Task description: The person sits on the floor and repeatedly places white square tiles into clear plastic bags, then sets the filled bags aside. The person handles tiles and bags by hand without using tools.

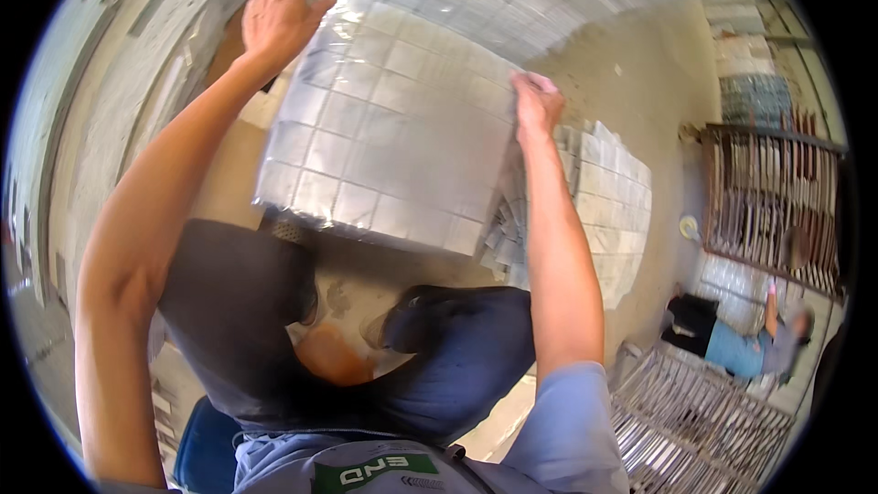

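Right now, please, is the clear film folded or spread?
Spread: the clear film lies across the pale squares, glinting, between left hand and right hand.

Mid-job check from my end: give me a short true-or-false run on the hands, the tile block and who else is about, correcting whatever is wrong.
1. The left hand is at the upper left side of the film-covered tile block. True.
2. The right hand rests on the person's knee. False: it is at the block's right edge.
3. The tiles in the block are round. False: they look square, laid in a grid.
4. A co-worker is in view on the right side. True.
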A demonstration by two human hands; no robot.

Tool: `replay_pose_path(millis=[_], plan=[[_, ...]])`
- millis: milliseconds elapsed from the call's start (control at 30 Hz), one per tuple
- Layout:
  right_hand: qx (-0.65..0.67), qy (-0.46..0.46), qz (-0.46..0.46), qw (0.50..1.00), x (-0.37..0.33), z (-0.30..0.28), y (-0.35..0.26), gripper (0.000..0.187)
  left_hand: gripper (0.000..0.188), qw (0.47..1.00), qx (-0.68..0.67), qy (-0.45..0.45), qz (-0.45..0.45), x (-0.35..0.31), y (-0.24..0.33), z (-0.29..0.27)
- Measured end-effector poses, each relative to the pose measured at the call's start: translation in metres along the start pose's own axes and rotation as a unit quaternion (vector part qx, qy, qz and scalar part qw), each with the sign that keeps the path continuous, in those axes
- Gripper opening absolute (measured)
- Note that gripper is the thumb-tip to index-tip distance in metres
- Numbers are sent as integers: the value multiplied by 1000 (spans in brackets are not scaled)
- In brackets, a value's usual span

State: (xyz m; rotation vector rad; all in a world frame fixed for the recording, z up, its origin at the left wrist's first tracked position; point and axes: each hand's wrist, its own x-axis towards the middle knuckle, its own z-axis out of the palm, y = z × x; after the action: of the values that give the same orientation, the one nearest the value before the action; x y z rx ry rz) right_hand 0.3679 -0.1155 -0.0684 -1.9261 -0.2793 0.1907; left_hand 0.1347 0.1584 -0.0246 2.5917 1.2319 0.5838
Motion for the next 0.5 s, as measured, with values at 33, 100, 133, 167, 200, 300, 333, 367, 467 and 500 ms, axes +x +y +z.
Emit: replay_pose_path(millis=[33, 100, 133, 167, 200, 300, 333, 367, 467, 500], plan=[[-10, 8, 5, 1000, 0, 4, 0, 39, 31, 996, -29, 47, 74, -8, 10, -11], [-32, 4, -14, 999, 4, 2, 2, 41, 25, 978, -127, -101, 134, -26, 42, -29], [-32, -10, -38, 999, 5, 1, 5, 42, 22, 961, -150, -128, 192, -39, 50, -24], [-45, 2, -64, 997, 7, 1, 9, 47, 20, 941, -169, -153, 250, -52, 56, -16], [-55, 9, -89, 994, 8, 3, 12, 52, 19, 933, -172, -213, 234, -63, 64, -13], [-83, 8, -66, 994, 11, 2, 16, 53, 19, 908, -202, -315, 190, -71, 70, 3], [-87, 12, -57, 994, 6, 2, 10, 53, 19, 900, -214, -338, 175, -71, 68, 6], [-92, 15, -49, 994, 2, 1, 3, 53, 19, 903, -206, -336, 168, -70, 67, 9], [-184, 70, -32, 980, 6, -17, -4, 48, 20, 909, -194, -336, 151, -70, 73, 13], [-207, 96, -36, 973, 4, -25, -4, 47, 20, 908, -192, -340, 150, -70, 74, 15]])
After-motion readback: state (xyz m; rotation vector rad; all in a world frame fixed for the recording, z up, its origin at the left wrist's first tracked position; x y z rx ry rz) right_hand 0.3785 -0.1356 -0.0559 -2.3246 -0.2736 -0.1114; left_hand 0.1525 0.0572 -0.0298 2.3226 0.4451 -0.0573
